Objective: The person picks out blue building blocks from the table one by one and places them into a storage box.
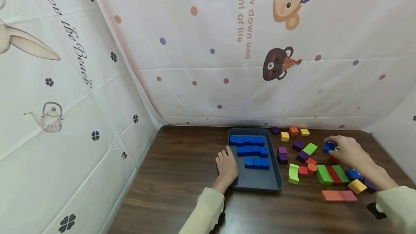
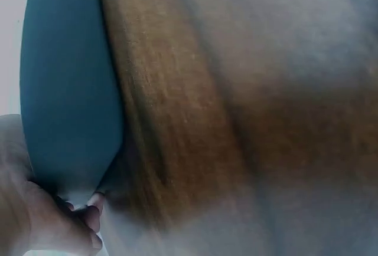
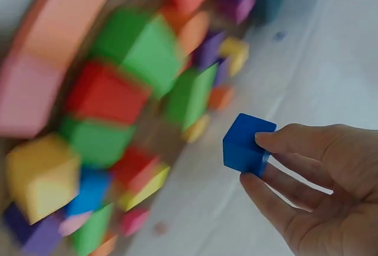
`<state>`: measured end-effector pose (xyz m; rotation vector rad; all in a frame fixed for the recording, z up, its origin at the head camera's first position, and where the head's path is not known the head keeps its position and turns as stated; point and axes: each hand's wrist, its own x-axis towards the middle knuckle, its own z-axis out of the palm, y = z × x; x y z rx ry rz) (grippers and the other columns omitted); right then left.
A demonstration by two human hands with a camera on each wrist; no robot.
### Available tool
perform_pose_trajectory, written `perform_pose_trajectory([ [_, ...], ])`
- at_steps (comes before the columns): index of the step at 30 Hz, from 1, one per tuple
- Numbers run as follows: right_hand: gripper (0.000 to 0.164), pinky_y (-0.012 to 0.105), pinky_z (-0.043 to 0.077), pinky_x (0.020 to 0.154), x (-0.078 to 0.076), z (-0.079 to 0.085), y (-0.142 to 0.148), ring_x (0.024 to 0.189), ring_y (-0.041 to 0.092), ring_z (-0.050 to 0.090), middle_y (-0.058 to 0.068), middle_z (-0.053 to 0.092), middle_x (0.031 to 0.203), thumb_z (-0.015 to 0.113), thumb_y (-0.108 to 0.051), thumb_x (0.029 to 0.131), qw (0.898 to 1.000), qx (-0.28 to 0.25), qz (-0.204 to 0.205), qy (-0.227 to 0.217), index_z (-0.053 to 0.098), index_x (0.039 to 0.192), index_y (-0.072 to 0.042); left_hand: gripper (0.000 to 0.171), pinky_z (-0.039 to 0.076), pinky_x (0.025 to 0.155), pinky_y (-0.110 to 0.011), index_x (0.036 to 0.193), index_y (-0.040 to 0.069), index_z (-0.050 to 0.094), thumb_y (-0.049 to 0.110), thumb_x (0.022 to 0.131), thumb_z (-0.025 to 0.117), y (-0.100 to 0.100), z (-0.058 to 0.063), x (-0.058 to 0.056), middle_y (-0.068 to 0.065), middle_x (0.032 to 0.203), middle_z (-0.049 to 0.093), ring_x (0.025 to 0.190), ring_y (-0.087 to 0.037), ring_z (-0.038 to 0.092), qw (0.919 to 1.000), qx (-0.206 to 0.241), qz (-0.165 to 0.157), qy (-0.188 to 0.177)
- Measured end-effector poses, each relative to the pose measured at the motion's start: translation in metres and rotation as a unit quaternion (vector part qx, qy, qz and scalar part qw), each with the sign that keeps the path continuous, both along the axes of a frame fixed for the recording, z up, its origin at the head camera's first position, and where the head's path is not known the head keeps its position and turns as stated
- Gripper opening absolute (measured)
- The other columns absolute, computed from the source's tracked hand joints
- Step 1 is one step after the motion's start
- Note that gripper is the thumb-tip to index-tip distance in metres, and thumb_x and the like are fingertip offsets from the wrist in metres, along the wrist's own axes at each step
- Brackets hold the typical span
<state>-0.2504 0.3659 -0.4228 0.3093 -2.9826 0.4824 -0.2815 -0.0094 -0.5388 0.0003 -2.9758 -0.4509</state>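
Between thumb and fingers my right hand (image 3: 319, 179) pinches a blue cube (image 3: 245, 144). In the head view this hand (image 1: 349, 151) is above the right side of a pile of coloured blocks. My left hand (image 1: 226, 165) rests at the left edge of a dark grey tray (image 1: 256, 183); the left wrist view shows its fingers at the tray's rim (image 2: 71, 91). Inside the tray lie three rows of blue blocks: a back row (image 1: 247, 140), a middle row (image 1: 252, 151) and a front row (image 1: 257, 163).
Right of the tray lie loose blocks: green blocks (image 1: 324, 174), purple blocks (image 1: 282, 156), a yellow block (image 1: 357, 186), an orange-pink block (image 1: 334, 196) and another blue block (image 1: 352, 174). The brown table (image 1: 175, 176) ends at a printed cloth wall (image 1: 195, 96).
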Motion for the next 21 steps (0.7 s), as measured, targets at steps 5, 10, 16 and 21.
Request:
perform_pose_trajectory([
  [5, 0.036, 0.057, 0.058, 0.074, 0.0, 0.019, -0.06, 0.09, 0.046, 0.069, 0.034, 0.068, 0.106, 0.079, 0.004, 0.08, 0.998, -0.006, 0.055, 0.033, 0.067, 0.112, 0.013, 0.082, 0.041, 0.096, -0.045, 0.151, 0.001, 0.04, 0.022, 0.085, 0.083, 0.001, -0.002, 0.001, -0.019, 0.132, 0.06, 0.118, -0.034, 0.05, 0.9995, 0.018, 0.009, 0.024],
  [10, 0.036, 0.044, 0.06, 0.071, 0.002, 0.03, -0.11, 0.08, 0.03, 0.068, 0.024, 0.072, 0.101, 0.081, 0.004, 0.079, 0.993, -0.023, 0.108, 0.05, 0.069, 0.113, 0.008, 0.081, 0.04, 0.092, -0.042, 0.15, 0.001, 0.042, 0.02, 0.084, 0.084, 0.001, -0.005, 0.0, -0.017, 0.132, 0.061, 0.118, -0.033, 0.051, 0.9988, 0.028, 0.008, 0.04],
  [16, 0.034, 0.029, 0.055, 0.061, 0.004, 0.017, -0.153, 0.071, 0.015, 0.062, 0.014, 0.073, 0.098, 0.081, 0.005, 0.079, 0.983, -0.058, 0.171, 0.045, 0.072, 0.111, 0.004, 0.08, 0.039, 0.091, -0.042, 0.15, 0.001, 0.042, 0.018, 0.084, 0.084, 0.001, -0.002, 0.0, -0.018, 0.133, 0.061, 0.117, -0.032, 0.05, 0.9985, 0.043, 0.007, 0.035],
  [21, 0.033, 0.032, 0.06, 0.068, 0.005, -0.013, -0.176, 0.082, 0.021, 0.07, 0.017, 0.074, 0.105, 0.081, 0.005, 0.079, 0.976, -0.071, 0.203, 0.019, 0.072, 0.11, 0.004, 0.079, 0.039, 0.09, -0.041, 0.15, 0.001, 0.042, 0.019, 0.084, 0.084, 0.001, 0.0, 0.0, -0.016, 0.13, 0.061, 0.113, -0.031, 0.05, 0.9989, 0.035, 0.007, 0.031],
])
